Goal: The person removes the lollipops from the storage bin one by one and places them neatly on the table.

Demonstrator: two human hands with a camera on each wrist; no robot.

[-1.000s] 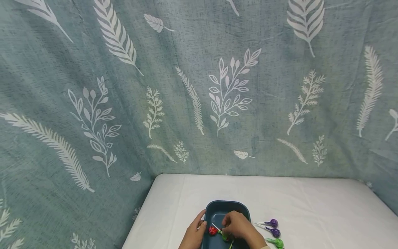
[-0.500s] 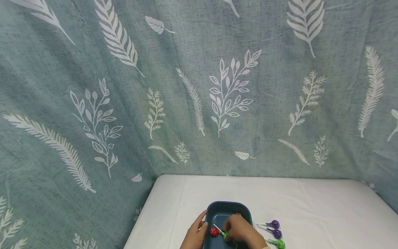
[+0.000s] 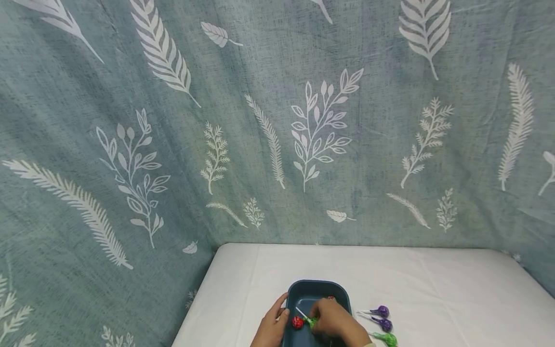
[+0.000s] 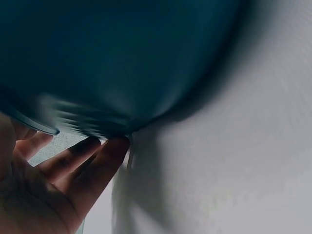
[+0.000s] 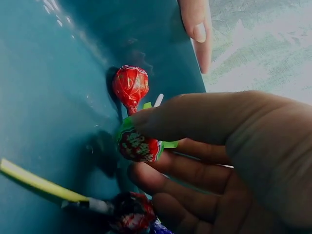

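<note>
A dark blue rectangular container [image 3: 303,289] stands on the table. My left hand [image 3: 272,325] grips its left side, with fingers against the outer wall in the left wrist view. Inside it, my right hand [image 3: 333,318] pinches a green-and-red wrapped lollipop [image 5: 139,145] between thumb and fingers; its white stick points up and left in the head view. Beside that lies a red lollipop [image 5: 130,87]. A dark-and-red lollipop [image 5: 130,214] with a yellow stick lies below the fingers, and a bit of purple wrapper shows next to it. Another red wrapper [image 3: 331,298] shows behind the right hand.
Right of the container, two purple lollipops [image 3: 382,312] and a green lollipop [image 3: 389,340] lie on the white tablecloth [image 3: 451,294]. A leaf-patterned curtain [image 3: 277,144] hangs behind and to the left of the table.
My right hand has shifted slightly within the container, baring a red wrapper behind it. The white stick of the green-wrapped lollipop now lies at a different angle. My left hand stays on the container.
</note>
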